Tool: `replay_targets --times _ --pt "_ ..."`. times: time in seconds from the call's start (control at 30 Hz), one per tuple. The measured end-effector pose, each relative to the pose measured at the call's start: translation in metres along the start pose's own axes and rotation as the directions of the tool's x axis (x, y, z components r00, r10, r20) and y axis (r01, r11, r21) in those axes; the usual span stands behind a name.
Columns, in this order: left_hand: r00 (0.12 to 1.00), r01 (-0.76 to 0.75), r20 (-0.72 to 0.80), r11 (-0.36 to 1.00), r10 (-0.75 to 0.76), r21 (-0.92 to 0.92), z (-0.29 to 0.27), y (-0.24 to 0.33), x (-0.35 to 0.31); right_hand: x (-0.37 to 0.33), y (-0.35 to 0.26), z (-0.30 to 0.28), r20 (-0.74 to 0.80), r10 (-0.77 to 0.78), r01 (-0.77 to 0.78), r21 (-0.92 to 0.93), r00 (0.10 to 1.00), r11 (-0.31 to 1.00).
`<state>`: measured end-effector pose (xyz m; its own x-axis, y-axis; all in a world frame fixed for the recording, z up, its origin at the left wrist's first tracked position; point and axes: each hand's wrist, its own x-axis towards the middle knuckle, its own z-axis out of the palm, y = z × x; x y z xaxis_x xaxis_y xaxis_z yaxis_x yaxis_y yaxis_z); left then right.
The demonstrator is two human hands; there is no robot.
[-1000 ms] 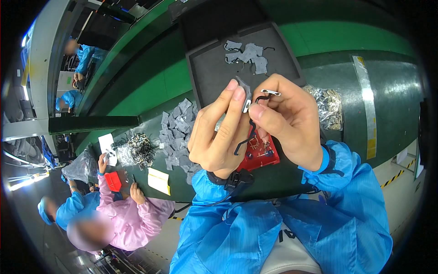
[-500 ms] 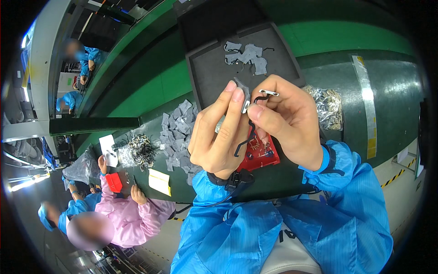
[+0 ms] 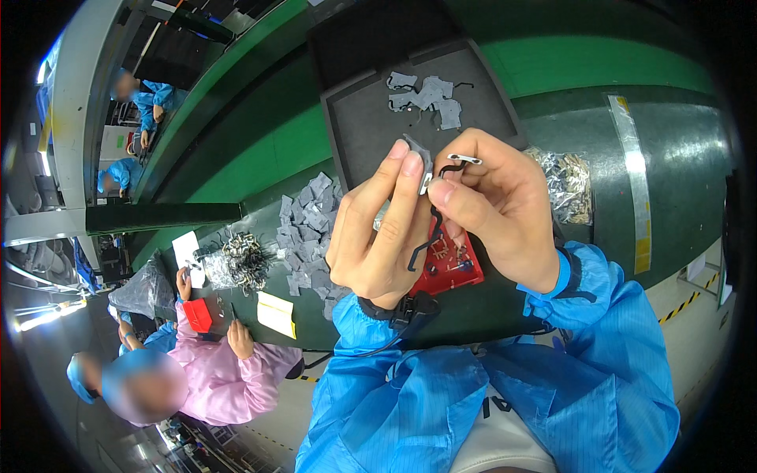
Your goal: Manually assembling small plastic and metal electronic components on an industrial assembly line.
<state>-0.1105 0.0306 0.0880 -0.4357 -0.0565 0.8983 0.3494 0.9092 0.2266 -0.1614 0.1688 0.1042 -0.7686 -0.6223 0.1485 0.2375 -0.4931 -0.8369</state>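
My left hand [image 3: 378, 217] pinches a small grey flat piece [image 3: 419, 154] between thumb side and fingertips, held edge-on above the tray. Close against it, my right hand [image 3: 501, 209] grips a thin black bent cable [image 3: 434, 232], whose upper end carries a small white strip [image 3: 465, 159] with dark spots. The right thumb and index finger press at the lower edge of the grey piece, where a white bit shows. The cable's lower end dangles below the left fingers. Below both hands lies a red box [image 3: 471, 274] with small metal and blue parts, partly hidden by them.
A dark tray [image 3: 355, 118] holds several assembled grey pieces [image 3: 432, 93]. Left of my hands lies a heap of grey pieces [image 3: 309, 225], beside a bundle of cables [image 3: 246, 260] and a yellow-edged paper [image 3: 276, 315]. Bagged parts [image 3: 566, 185] lie right. A co-worker in pink [image 3: 229, 378] sits left.
My hands and the pieces in them have barely moved. At the left, the co-worker in pink has shifted their head and hand slightly.
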Motion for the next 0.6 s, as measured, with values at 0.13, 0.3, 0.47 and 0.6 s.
replay_targets --times 0.13,0.3,0.47,0.6 --pt "1.0 0.006 0.013 1.0 -0.005 -0.005 -0.0003 -0.0008 0.001 0.0024 0.0008 -0.0018 0.008 0.0 0.0 0.005 1.0 1.0" --pt "1.0 0.007 0.007 1.0 -0.007 -0.004 0.0013 -0.0011 0.0006 0.0042 -0.0017 -0.0016 0.013 0.0 0.0 0.012 1.0 1.0" --pt "1.0 0.01 0.023 1.0 -0.01 -0.002 0.0002 0.0002 0.0019 0.005 -0.0026 -0.0007 0.017 -0.006 0.006 0.019 1.0 1.0" --pt "1.0 -0.005 0.022 1.0 0.005 -0.004 0.0002 -0.0004 0.0023 0.0049 -0.0005 -0.0016 -0.004 -0.053 0.052 -0.086 0.999 0.995"
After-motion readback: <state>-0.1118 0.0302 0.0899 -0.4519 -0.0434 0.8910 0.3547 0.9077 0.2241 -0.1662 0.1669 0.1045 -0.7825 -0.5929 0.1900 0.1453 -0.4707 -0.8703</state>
